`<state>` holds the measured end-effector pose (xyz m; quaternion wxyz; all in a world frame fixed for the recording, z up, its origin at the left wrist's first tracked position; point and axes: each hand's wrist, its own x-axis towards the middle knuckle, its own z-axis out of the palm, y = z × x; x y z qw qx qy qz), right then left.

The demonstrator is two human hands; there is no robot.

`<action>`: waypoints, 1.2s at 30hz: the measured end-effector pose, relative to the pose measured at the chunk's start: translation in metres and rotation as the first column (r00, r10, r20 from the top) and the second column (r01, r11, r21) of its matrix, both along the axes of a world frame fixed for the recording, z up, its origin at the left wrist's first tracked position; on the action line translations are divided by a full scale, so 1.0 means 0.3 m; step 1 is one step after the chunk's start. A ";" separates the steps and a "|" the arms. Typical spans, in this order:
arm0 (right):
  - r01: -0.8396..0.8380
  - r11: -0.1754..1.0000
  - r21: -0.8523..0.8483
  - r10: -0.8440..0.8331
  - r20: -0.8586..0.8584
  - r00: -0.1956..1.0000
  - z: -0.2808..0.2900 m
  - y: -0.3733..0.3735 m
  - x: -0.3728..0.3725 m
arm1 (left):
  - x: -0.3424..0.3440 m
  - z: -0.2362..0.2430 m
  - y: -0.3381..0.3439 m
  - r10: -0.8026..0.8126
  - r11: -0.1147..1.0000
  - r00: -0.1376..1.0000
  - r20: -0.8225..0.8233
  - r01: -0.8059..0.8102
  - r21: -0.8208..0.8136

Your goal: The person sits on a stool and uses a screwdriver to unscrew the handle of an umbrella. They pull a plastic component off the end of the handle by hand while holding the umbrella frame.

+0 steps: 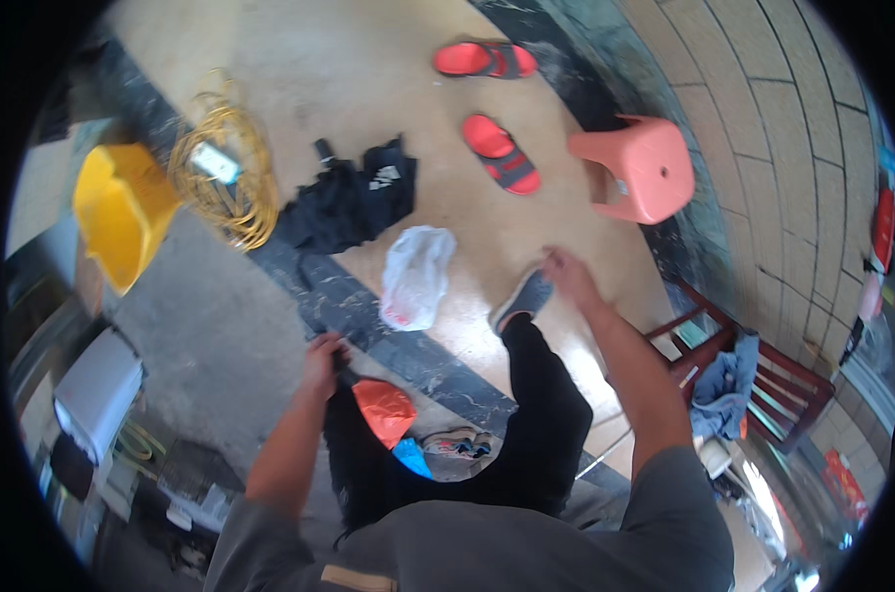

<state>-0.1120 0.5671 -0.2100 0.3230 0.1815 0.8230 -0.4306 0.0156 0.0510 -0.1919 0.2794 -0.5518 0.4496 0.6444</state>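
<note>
My right hand (569, 271) hangs above the dark slip-on shoe (527, 296) on my right foot, fingers loosely bent and apart, with nothing visible in them. My left hand (326, 355) is at my left leg, fingers curled against dark material that I cannot make out. Just ahead lies a white plastic bag (417, 276). Beyond it is a black fabric bundle (354, 202) with a white print. An orange bag (383, 412) and a blue one (411, 457) show between my legs, beside sneakers (449, 443).
A yellow plastic container (118, 222) and a coiled yellow cord (250, 187) sit at left. Two red sandals (499, 155) lie ahead. A pink stool (654, 173) and a wooden chair (786, 392) with grey-blue cloth stand at right, along a tiled wall.
</note>
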 end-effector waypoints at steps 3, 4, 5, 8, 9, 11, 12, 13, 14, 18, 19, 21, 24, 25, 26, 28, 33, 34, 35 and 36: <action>-0.108 0.812 0.574 0.148 -0.023 0.989 -0.137 0.439 -0.277 | 0.203 -0.171 -0.147 -0.071 0.996 0.996 0.052 0.074 -0.053; -0.263 0.597 0.758 0.409 -0.006 0.912 -0.163 0.587 -0.320 | 0.265 -0.206 -0.176 -0.052 0.993 0.992 0.113 0.063 -0.097; -0.299 0.291 0.909 0.604 0.068 0.794 -0.192 0.735 -0.351 | 0.325 -0.222 -0.210 -0.070 0.990 0.985 0.156 0.088 -0.111; 0.210 0.742 0.637 0.038 -0.353 0.935 -0.262 0.887 -0.505 | 0.410 -0.193 -0.206 -0.159 0.968 0.953 0.257 0.202 -0.149; 0.289 0.845 0.451 -0.146 -0.325 0.934 -0.314 0.821 -0.546 | 0.460 -0.140 -0.225 -0.180 0.951 0.938 0.298 0.243 -0.190; 0.430 0.889 0.154 -0.394 -0.219 0.893 -0.384 1.161 -0.515 | 0.475 -0.212 -0.203 -0.272 0.947 0.930 0.246 0.304 -0.103; 0.507 0.860 0.048 -0.495 -0.157 0.854 -0.351 1.329 -0.523 | 0.451 -0.278 -0.166 -0.326 0.939 0.916 0.235 0.342 -0.028; 0.588 0.779 0.216 -0.567 -0.154 0.809 -0.469 1.035 -0.598 | 0.462 -0.135 -0.138 -0.312 0.921 0.895 0.318 0.368 -0.132; 0.571 0.806 0.159 -0.552 -0.147 0.821 -0.446 1.069 -0.586 | 0.419 -0.130 -0.121 -0.336 0.915 0.886 0.320 0.387 -0.111; 0.342 0.871 0.354 -0.331 -0.092 0.939 -0.441 0.967 -0.622 | 0.327 -0.088 -0.010 -0.304 0.947 0.907 0.290 0.320 -0.009; 0.336 0.862 0.380 -0.314 -0.119 0.942 -0.440 0.946 -0.618 | 0.316 -0.115 0.005 -0.308 0.948 0.915 0.260 0.318 0.006; 0.323 0.866 0.382 -0.286 -0.150 0.946 -0.425 0.927 -0.606 | 0.292 -0.155 0.023 -0.319 0.947 0.925 0.204 0.318 0.038; 0.272 0.908 0.319 -0.254 -0.098 0.962 -0.372 0.772 -0.613 | 0.227 -0.144 0.058 -0.266 0.964 0.947 0.183 0.258 0.066; 0.299 0.906 0.300 -0.289 -0.081 0.954 -0.348 0.715 -0.586 | 0.228 -0.134 0.060 -0.209 0.976 0.959 0.191 0.194 0.096; 0.324 0.904 0.278 -0.319 -0.066 0.946 -0.323 0.668 -0.567 | 0.237 -0.133 0.052 -0.206 0.977 0.960 0.190 0.190 0.100; 0.346 0.904 0.251 -0.345 -0.049 0.937 -0.281 0.598 -0.523 | 0.266 -0.122 0.021 -0.202 0.977 0.961 0.190 0.184 0.109; 0.469 0.870 0.151 -0.467 -0.051 0.883 -0.170 0.399 -0.385 | 0.278 0.014 -0.190 -0.208 0.978 0.963 0.174 0.206 0.027; 0.512 0.854 0.087 -0.509 -0.061 0.859 -0.122 0.387 -0.358 | 0.285 0.059 -0.245 -0.224 0.974 0.962 0.158 0.221 0.037; 0.544 0.838 0.053 -0.541 -0.053 0.839 -0.052 0.404 -0.333 | 0.303 0.086 -0.320 -0.263 0.965 0.958 0.114 0.260 0.043; 0.576 0.817 0.029 -0.574 -0.048 0.817 0.038 0.434 -0.297 | 0.315 0.092 -0.400 -0.300 0.953 0.951 0.068 0.297 0.058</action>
